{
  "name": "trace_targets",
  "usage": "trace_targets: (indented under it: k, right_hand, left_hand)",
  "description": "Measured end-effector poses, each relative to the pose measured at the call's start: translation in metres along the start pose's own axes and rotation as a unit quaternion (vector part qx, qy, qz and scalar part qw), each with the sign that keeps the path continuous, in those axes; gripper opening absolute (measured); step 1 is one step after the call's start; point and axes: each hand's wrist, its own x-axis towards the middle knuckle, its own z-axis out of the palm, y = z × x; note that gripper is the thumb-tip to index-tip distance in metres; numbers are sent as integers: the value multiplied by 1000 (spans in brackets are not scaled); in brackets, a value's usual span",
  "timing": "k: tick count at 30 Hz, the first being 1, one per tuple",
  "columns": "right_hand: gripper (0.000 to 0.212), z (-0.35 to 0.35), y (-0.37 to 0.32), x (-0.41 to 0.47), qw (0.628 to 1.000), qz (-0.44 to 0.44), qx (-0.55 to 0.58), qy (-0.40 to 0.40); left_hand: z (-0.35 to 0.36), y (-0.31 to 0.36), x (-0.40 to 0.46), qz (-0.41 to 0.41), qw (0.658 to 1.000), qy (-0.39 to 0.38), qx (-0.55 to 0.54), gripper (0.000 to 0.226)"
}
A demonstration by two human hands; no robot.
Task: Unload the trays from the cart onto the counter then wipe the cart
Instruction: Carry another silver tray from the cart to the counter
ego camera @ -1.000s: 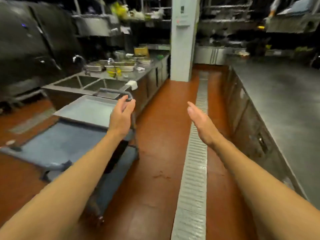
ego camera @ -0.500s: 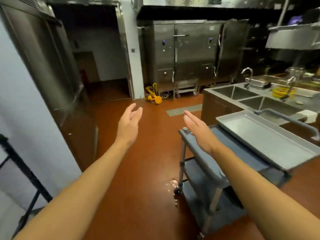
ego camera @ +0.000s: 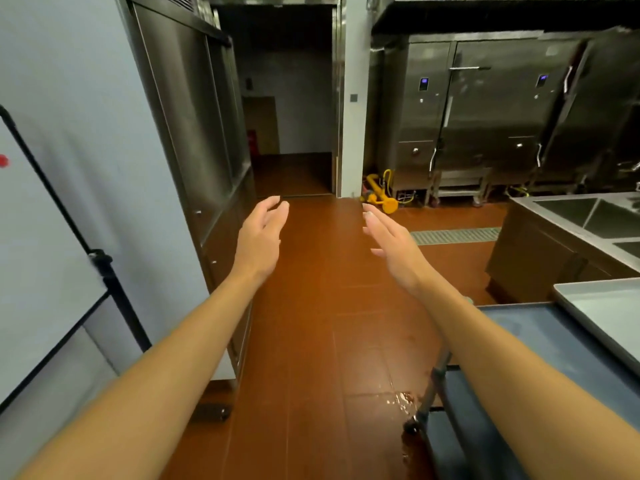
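Observation:
A grey-blue cart (ego camera: 540, 341) stands at the lower right, partly cut off by the frame. One shallow metal tray (ego camera: 609, 310) lies on its top shelf at the right edge. My left hand (ego camera: 261, 237) is held out over the red floor, fingers apart, holding nothing. My right hand (ego camera: 394, 244) is stretched forward beside it, palm inward, also empty, with its forearm passing over the cart's near corner. Neither hand touches the cart or the tray.
A steel sink counter (ego camera: 571, 233) stands at the right. Tall steel cabinets (ego camera: 194, 133) line the left, with a whiteboard on a black stand (ego camera: 41, 244) nearer. Steel ovens (ego camera: 485, 109), a yellow hose tool (ego camera: 379, 195) and a floor drain grate (ego camera: 453, 235) lie ahead. Water glistens by the cart leg (ego camera: 401, 400).
My view has swung left, away from the aisle and the cart; cart and tray slid to the right edge. My left hand has let go of the cart handle. Both hands stay empty.

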Motion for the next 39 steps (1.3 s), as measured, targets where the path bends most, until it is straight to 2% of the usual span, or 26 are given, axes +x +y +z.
trace_targets:
  k: [4,10,15,23,30,34,39]
  right_hand:
    - [77,-5,21,65,1000,-14,2,3]
    - [93,-28,48,173,1000,-25,9,7]
    - [77,-48,71,248,999,-31,10,1]
    - [73,-71,109,339,1000,-23,1,6]
    - [74,-100,152,416,999,-2,10,37]
    - [83,-114,182,468,998,10,2,61]
    - [86,-148,228,556,993,24,-25,117]
  left_hand:
    - [22,-8,61,21,1000,1,2,63]
    - [62,-14,166,39,999,-13,-5,74]
    - [94,-27,236,46,999,-3,-18,72]
    - [143,-55,326,44,999,-5,-26,69]
    - [202,-83,417,42,998,-32,-27,66]
    - [242,-107,477,60,996,-51,-30,64]
    - [308,-133,596,85,992,-79,-43,54]
